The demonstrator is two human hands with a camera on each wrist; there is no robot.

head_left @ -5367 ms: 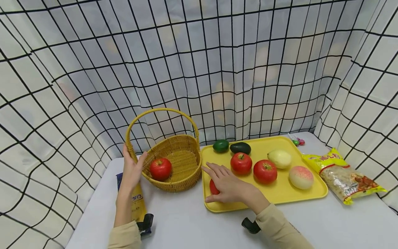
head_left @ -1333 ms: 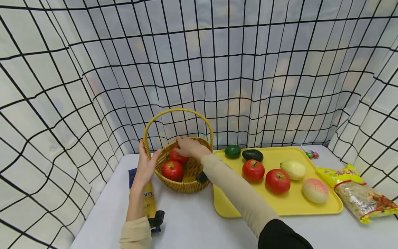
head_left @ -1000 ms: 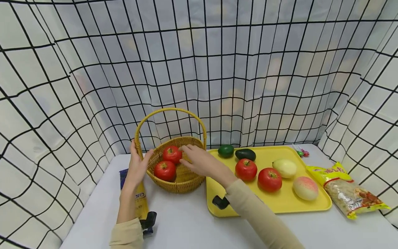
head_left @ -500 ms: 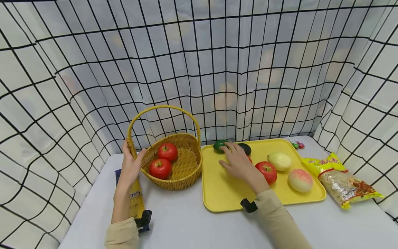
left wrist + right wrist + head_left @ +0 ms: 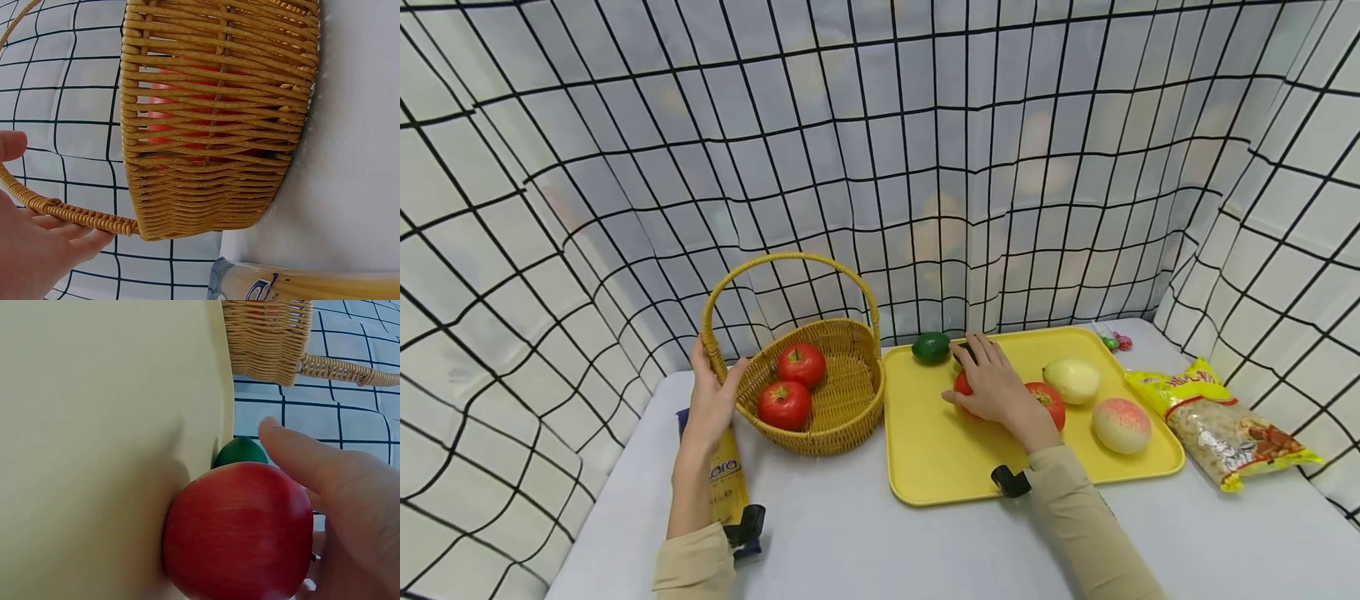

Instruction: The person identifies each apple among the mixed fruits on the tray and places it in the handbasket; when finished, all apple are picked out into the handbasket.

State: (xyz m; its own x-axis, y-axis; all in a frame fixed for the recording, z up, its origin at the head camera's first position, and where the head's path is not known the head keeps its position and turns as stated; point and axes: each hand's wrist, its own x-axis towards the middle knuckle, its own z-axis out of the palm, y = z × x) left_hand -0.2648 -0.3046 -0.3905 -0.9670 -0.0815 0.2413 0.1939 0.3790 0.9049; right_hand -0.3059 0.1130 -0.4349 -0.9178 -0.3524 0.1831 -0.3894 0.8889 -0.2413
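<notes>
In the head view my left hand (image 5: 710,407) is at the left side of a yellow wicker basket (image 5: 842,435). Its nearly straight fingers lie against the basket's handle, with the thumb apart, as the left wrist view shows. Two red apples, a rear one (image 5: 801,365) and a front one (image 5: 785,406), sit inside. My right hand (image 5: 996,392) reaches over a red apple (image 5: 240,531) on the yellow tray (image 5: 925,467). Its fingers are spread loosely about the apple's far side, and the thumb points past it. The hand partly covers this apple and a dark green fruit behind.
Another red apple (image 5: 1048,402), a pale yellow fruit (image 5: 1072,381), a peach (image 5: 1122,425) and a green fruit (image 5: 931,347) lie on the tray. A snack bag (image 5: 1225,425) and small wrapped candies (image 5: 1116,342) are to its right. Under the left forearm lies a yellow pasta pack (image 5: 727,479).
My right hand carried an apple from the tray into the basket, let it go, and came back over another apple on the tray. The left hand stayed at the handle.
</notes>
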